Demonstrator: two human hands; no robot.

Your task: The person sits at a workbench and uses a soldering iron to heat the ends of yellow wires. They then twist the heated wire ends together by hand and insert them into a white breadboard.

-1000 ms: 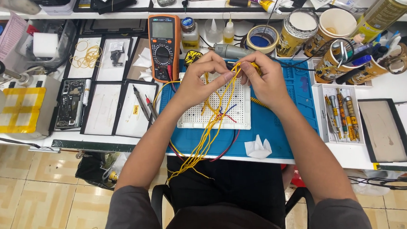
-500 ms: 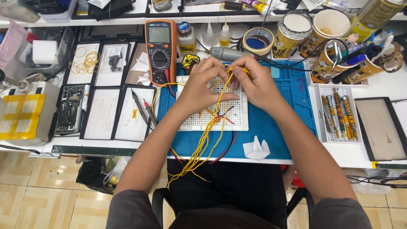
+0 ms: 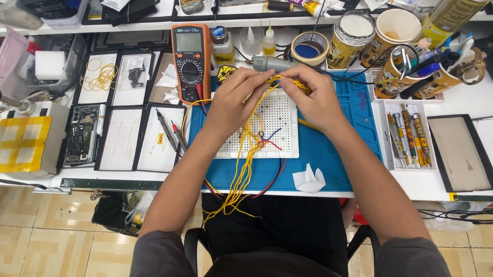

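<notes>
Orange multimeter [image 3: 190, 60], tape roll [image 3: 309, 47], crumpled tissue [image 3: 309, 179]

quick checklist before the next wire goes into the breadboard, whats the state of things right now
1. Both hands on the wire bundle: ok. Left hand and right hand pinch the yellow wires above the white breadboard.
2. Breadboard flat on the blue mat: ok.
3. Loose wire ends kept on the bench: not ok, they trail off the front edge.
4. Single wire separated: cannot tell, fingers hide it.
5. Multimeter within reach: ok, beside the left hand, probes lying next to it.
</notes>
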